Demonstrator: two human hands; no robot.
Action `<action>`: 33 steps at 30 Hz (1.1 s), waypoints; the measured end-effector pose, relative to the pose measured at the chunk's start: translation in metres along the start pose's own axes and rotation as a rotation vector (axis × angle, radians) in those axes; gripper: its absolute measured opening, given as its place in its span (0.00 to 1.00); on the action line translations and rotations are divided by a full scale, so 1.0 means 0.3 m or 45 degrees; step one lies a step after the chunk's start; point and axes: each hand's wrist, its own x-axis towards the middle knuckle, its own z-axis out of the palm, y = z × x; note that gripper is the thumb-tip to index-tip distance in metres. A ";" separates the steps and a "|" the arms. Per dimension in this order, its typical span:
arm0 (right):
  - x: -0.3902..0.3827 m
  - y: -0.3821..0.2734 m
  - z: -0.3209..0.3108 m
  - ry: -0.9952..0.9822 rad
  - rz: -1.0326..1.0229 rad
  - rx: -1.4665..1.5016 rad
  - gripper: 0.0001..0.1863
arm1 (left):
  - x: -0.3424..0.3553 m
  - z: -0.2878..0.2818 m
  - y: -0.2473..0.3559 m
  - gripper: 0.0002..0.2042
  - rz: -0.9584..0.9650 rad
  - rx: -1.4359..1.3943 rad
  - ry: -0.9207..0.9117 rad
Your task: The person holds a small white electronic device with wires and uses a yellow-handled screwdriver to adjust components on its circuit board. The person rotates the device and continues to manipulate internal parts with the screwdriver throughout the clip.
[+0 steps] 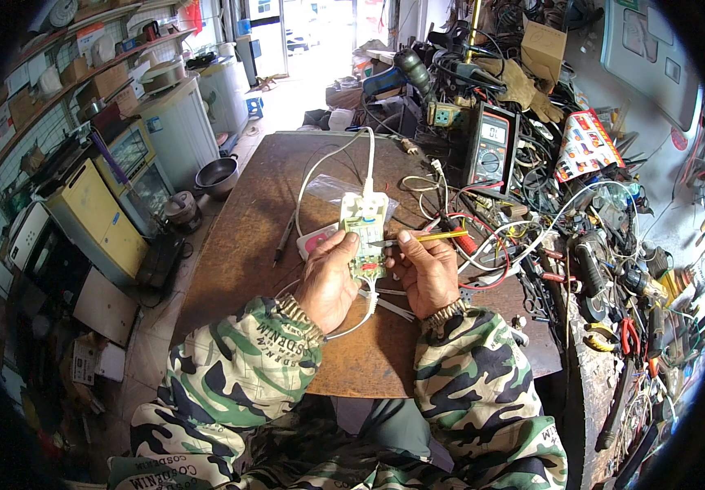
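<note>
My left hand (330, 273) is closed around a small opened controller in a white plastic case, its green circuit board (366, 257) facing up. White cables leave the case at its top and bottom. Between the fingers of my right hand (426, 269) is a slim pointed tool with a yellow shaft (442, 235). Its metal tip lies over or against the board's right side; contact is too small to tell. Partly behind my left hand, a white cover with a pink-red panel (316, 239) lies on the table.
The brown wooden table (230, 237) carries a clear plastic bag (328, 188) and a thin dark pen-like tool (285, 238). A multimeter (491, 151) stands at the right, near red-handled probes (467, 243). Tangled wires and hand tools crowd the right side, including pliers (630, 336).
</note>
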 end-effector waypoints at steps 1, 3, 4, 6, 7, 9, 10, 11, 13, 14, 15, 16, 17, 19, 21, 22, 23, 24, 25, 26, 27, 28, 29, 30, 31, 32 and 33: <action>-0.001 -0.001 0.000 0.005 -0.001 -0.003 0.05 | 0.001 -0.002 -0.002 0.14 -0.003 -0.004 -0.004; -0.002 -0.003 0.001 0.004 0.003 0.010 0.05 | 0.000 0.001 0.000 0.15 -0.004 -0.001 -0.017; -0.001 -0.003 0.002 0.002 0.007 0.019 0.05 | -0.001 0.002 0.001 0.15 -0.003 0.002 -0.022; 0.000 -0.001 0.002 -0.017 0.008 0.031 0.05 | -0.001 0.002 0.000 0.15 -0.008 0.003 -0.016; 0.000 0.000 0.001 -0.026 0.008 0.035 0.05 | -0.001 0.001 -0.001 0.15 -0.010 0.002 -0.014; 0.002 0.001 -0.003 -0.012 0.017 0.011 0.05 | -0.001 -0.005 -0.003 0.15 -0.020 -0.008 -0.010; 0.002 0.001 -0.004 -0.006 0.022 -0.001 0.05 | -0.001 -0.007 -0.004 0.15 -0.025 -0.013 -0.008; 0.001 0.002 -0.002 0.007 0.015 0.011 0.06 | -0.002 -0.005 -0.005 0.15 -0.026 -0.018 -0.013; 0.000 0.007 0.006 0.031 0.002 0.034 0.08 | -0.004 -0.002 -0.003 0.15 -0.027 -0.028 -0.023; 0.001 0.008 0.005 0.032 0.001 0.026 0.08 | -0.003 -0.003 -0.003 0.15 -0.025 -0.027 -0.025; 0.002 0.011 0.001 0.032 0.000 0.019 0.08 | -0.002 -0.006 -0.004 0.15 -0.024 -0.027 -0.027; 0.004 0.014 -0.002 0.032 0.000 0.011 0.08 | 0.000 -0.009 -0.005 0.15 -0.022 -0.026 -0.030; 0.004 0.014 -0.006 0.018 0.019 -0.005 0.08 | -0.001 -0.012 -0.006 0.15 -0.030 -0.022 -0.033; 0.002 0.010 -0.018 -0.006 0.055 -0.040 0.06 | 0.000 -0.016 -0.008 0.15 -0.050 -0.015 -0.043; 0.001 0.008 -0.015 -0.018 0.070 0.002 0.06 | -0.004 -0.006 -0.004 0.14 -0.072 -0.029 -0.029; 0.001 0.008 -0.014 -0.025 0.078 0.024 0.06 | -0.006 -0.002 -0.003 0.14 -0.083 -0.035 -0.021; 0.002 0.010 -0.013 -0.028 0.069 0.040 0.07 | -0.005 -0.005 -0.004 0.14 -0.084 -0.035 -0.025; 0.005 0.015 -0.012 -0.034 0.060 0.055 0.08 | -0.003 -0.013 -0.006 0.14 -0.083 -0.036 -0.029; 0.008 0.019 -0.013 -0.040 0.052 0.069 0.09 | -0.002 -0.017 -0.006 0.14 -0.082 -0.036 -0.033; 0.010 0.021 -0.015 -0.055 0.056 0.066 0.08 | -0.004 -0.015 -0.006 0.14 -0.081 -0.036 -0.029; 0.011 0.021 -0.020 -0.068 0.059 0.061 0.07 | -0.005 -0.010 -0.005 0.14 -0.080 -0.038 -0.027; 0.011 0.022 -0.024 -0.081 0.063 0.057 0.06 | -0.006 -0.007 -0.006 0.14 -0.080 -0.040 -0.025; 0.012 0.024 -0.027 -0.073 0.061 0.054 0.07 | -0.005 -0.009 -0.007 0.14 -0.083 -0.046 -0.026; 0.014 0.026 -0.030 -0.065 0.059 0.053 0.08 | -0.003 -0.010 -0.008 0.14 -0.088 -0.052 -0.026; 0.014 0.027 -0.031 -0.056 0.058 0.051 0.09 | -0.001 -0.011 -0.008 0.14 -0.094 -0.058 -0.027; 0.012 0.023 -0.028 -0.050 0.064 0.055 0.09 | -0.001 -0.009 -0.009 0.14 -0.097 -0.057 -0.022; 0.010 0.021 -0.022 -0.046 0.071 0.059 0.08 | -0.002 -0.010 -0.009 0.14 -0.099 -0.054 -0.016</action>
